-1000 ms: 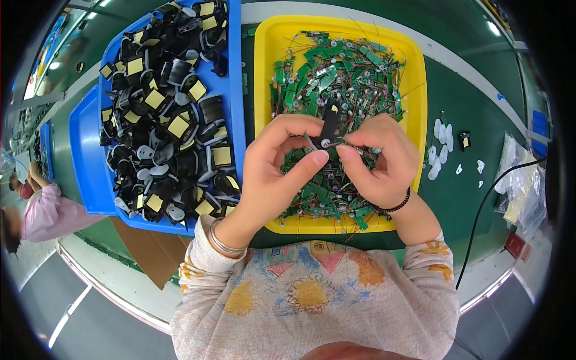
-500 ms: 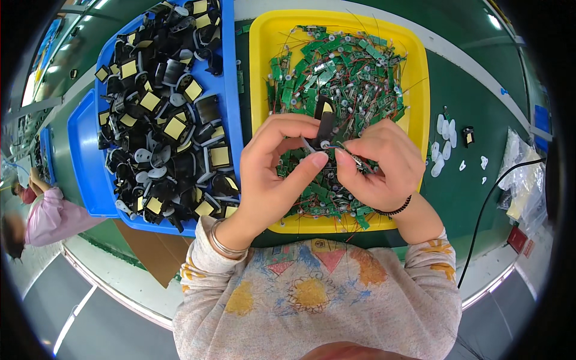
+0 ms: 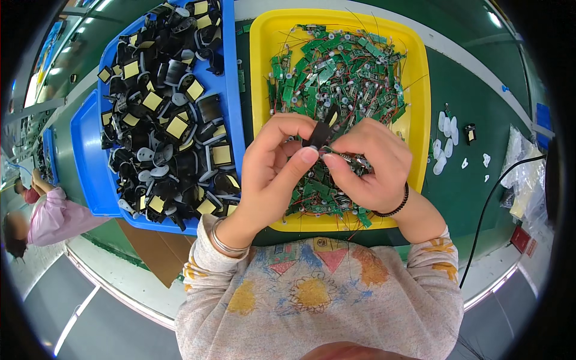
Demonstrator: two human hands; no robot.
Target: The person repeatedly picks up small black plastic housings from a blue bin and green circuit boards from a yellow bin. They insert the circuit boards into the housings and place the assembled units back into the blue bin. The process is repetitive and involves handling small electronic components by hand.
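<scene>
Over the yellow tray (image 3: pixel 259 78) my left hand (image 3: pixel 270 174) pinches a small black plastic part (image 3: pixel 321 133) between thumb and fingers. My right hand (image 3: pixel 369 165) meets it from the right and holds a small green circuit board with thin wires (image 3: pixel 351 159) against that part. The yellow tray is heaped with many more green circuit boards (image 3: pixel 339 66) trailing red and black wires. Left of it, a blue tray (image 3: pixel 231 90) is piled with black plastic housings (image 3: pixel 168 126) bearing yellow squares.
Several small white pieces (image 3: pixel 447 141) and one black part (image 3: pixel 470 133) lie on the green table right of the yellow tray. A black cable (image 3: pixel 489 204) and clear plastic bags (image 3: pixel 528 174) are at the far right. Another person in pink (image 3: pixel 51 216) sits at the far left.
Both hands have shifted slightly up over the yellow tray. The black part has turned between my fingers and the green board is pressed closer to it.
</scene>
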